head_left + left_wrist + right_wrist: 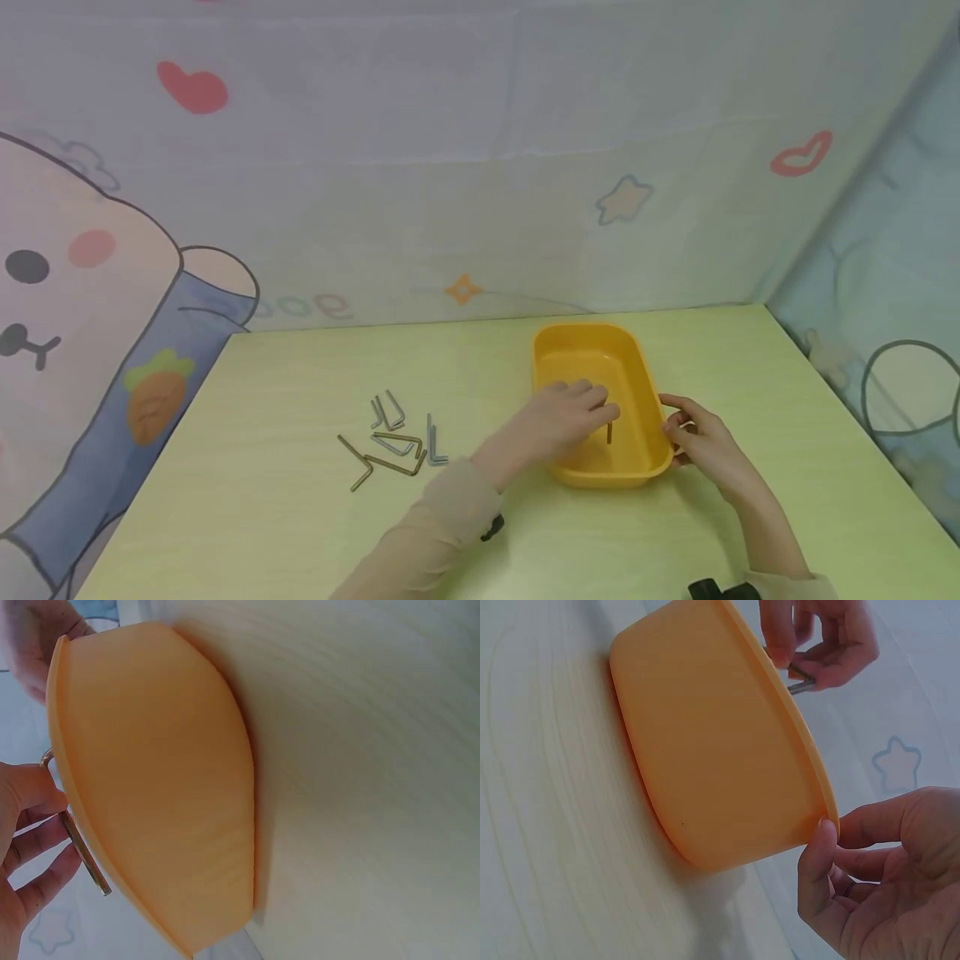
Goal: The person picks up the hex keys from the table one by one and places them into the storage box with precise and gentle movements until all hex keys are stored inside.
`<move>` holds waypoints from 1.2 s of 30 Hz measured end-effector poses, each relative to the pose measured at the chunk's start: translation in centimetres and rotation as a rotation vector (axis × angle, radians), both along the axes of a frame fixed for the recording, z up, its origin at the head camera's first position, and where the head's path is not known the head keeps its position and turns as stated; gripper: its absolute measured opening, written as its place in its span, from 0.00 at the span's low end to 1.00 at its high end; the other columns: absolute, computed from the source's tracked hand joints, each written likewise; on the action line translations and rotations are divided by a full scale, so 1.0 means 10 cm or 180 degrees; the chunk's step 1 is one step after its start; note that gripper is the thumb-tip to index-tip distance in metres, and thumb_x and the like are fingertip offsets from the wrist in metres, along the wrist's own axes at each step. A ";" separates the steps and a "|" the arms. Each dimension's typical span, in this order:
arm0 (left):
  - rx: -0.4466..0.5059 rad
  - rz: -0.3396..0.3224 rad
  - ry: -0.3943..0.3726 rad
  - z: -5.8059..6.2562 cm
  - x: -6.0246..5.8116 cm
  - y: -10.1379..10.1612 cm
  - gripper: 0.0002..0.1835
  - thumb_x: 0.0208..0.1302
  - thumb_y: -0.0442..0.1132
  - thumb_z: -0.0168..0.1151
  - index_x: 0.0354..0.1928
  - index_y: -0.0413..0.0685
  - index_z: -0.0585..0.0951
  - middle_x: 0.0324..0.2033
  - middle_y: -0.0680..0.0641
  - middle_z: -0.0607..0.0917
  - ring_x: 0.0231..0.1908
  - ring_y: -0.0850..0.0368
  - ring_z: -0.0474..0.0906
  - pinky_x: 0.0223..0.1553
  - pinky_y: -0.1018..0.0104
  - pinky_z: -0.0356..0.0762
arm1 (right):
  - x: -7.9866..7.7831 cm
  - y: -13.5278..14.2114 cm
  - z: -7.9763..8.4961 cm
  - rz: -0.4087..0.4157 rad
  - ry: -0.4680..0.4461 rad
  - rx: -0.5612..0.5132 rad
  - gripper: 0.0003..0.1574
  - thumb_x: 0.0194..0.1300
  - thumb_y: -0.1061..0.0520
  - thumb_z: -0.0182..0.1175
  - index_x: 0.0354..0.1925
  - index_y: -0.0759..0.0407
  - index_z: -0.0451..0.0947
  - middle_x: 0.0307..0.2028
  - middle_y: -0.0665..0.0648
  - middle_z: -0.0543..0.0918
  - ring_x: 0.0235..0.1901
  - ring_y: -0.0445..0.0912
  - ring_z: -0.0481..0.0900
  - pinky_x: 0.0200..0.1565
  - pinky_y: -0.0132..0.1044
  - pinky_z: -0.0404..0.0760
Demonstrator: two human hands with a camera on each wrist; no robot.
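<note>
A yellow plastic tray point(547, 333) stands on the table. My left hand point(558, 421) is over its near left part and pinches a brass-coloured L-shaped hex key point(88, 855) between thumb and fingers, at rim height in the left wrist view. In the head view the key's lower end points down inside the tray. At the tray's right side my right hand point(708, 446) grips the rim, thumb point(819, 851) on the outer wall. To the left lie several loose hex keys, silver ones point(431, 446) and brass-coloured ones point(393, 465), some overlapping.
The light wood-grain table point(285, 533) ends at a printed cloth backdrop point(420, 208) behind it. Another cloth point(892, 275) hangs along the right side. Dark wrist devices show at both sleeves.
</note>
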State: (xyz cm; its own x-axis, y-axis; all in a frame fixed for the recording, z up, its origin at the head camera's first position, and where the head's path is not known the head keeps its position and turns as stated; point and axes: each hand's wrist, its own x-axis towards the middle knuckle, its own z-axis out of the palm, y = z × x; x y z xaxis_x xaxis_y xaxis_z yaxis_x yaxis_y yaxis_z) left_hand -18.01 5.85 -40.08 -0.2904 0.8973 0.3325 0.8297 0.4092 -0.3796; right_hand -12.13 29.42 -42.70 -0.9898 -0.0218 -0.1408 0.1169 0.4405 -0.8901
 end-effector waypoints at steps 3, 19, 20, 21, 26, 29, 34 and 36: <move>-0.0071 -0.0039 0.0004 -0.02 0.00 0.04 0.12 0.69 0.36 0.52 0.49 0.61 0.75 0.39 0.59 0.77 0.36 0.65 0.71 0.30 0.77 0.67 | 0.00 0.00 0.01 0.0007 0.0013 0.0000 0.29 0.73 0.61 0.46 0.68 0.68 0.55 0.40 0.60 0.68 0.32 0.41 0.71 0.31 0.33 0.80; -0.0592 -0.0034 -0.0685 -0.09 -0.16 0.18 0.11 0.68 0.36 0.53 0.49 0.58 0.76 0.38 0.58 0.78 0.36 0.62 0.74 0.33 0.75 0.72 | 0.00 0.00 -0.01 0.0019 0.0054 0.0041 0.30 0.73 0.61 0.46 0.69 0.69 0.55 0.41 0.62 0.69 0.31 0.40 0.71 0.31 0.33 0.81; -0.0624 -0.0046 -0.0725 -0.08 -0.17 0.19 0.12 0.68 0.36 0.54 0.49 0.58 0.76 0.39 0.58 0.78 0.37 0.62 0.74 0.33 0.75 0.72 | 0.00 0.00 -0.01 0.0017 0.0051 0.0042 0.30 0.73 0.61 0.46 0.69 0.69 0.55 0.41 0.62 0.69 0.31 0.40 0.72 0.31 0.33 0.81; -0.0655 -0.0057 -0.0746 -0.08 -0.18 0.19 0.12 0.68 0.35 0.53 0.49 0.58 0.76 0.39 0.58 0.78 0.37 0.62 0.74 0.33 0.75 0.72 | 0.00 0.01 -0.02 0.0017 0.0049 0.0041 0.30 0.73 0.61 0.46 0.69 0.69 0.55 0.41 0.62 0.69 0.31 0.40 0.72 0.31 0.33 0.81; -0.0862 -0.0051 -0.0839 -0.09 -0.22 0.24 0.14 0.67 0.35 0.54 0.51 0.59 0.75 0.40 0.58 0.78 0.38 0.62 0.74 0.31 0.74 0.71 | 0.00 0.00 -0.01 0.0023 0.0048 0.0051 0.30 0.73 0.61 0.46 0.69 0.69 0.55 0.41 0.62 0.69 0.32 0.40 0.72 0.31 0.33 0.81; -0.0974 -0.0034 -0.0902 -0.11 -0.24 0.27 0.14 0.67 0.34 0.53 0.52 0.59 0.75 0.41 0.58 0.78 0.38 0.62 0.73 0.31 0.74 0.70 | 0.00 0.01 -0.01 0.0023 0.0054 0.0042 0.30 0.73 0.61 0.46 0.68 0.69 0.55 0.41 0.61 0.69 0.32 0.40 0.72 0.31 0.33 0.81; -0.1066 -0.0062 -0.0937 -0.13 -0.26 0.31 0.14 0.69 0.34 0.51 0.52 0.59 0.75 0.41 0.57 0.78 0.37 0.62 0.73 0.31 0.74 0.69 | 0.01 0.00 0.00 0.0024 0.0060 0.0017 0.29 0.73 0.61 0.45 0.68 0.69 0.55 0.41 0.62 0.69 0.31 0.40 0.72 0.31 0.33 0.81; -0.1087 -0.0077 -0.0912 -0.15 -0.27 0.32 0.14 0.69 0.35 0.51 0.52 0.59 0.76 0.41 0.58 0.78 0.37 0.62 0.73 0.31 0.74 0.69 | 0.00 0.00 0.00 0.0021 0.0058 0.0016 0.29 0.73 0.62 0.45 0.68 0.69 0.55 0.41 0.62 0.69 0.31 0.40 0.72 0.31 0.33 0.81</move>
State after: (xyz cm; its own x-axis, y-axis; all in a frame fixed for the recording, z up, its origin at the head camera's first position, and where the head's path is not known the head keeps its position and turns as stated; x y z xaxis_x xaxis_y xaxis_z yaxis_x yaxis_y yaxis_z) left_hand -20.76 9.10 -41.60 -0.3051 0.9494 -0.0749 0.9290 0.2794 -0.2428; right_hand -12.08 29.45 -42.69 -0.9920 -0.0276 -0.1229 0.0979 0.4457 -0.8898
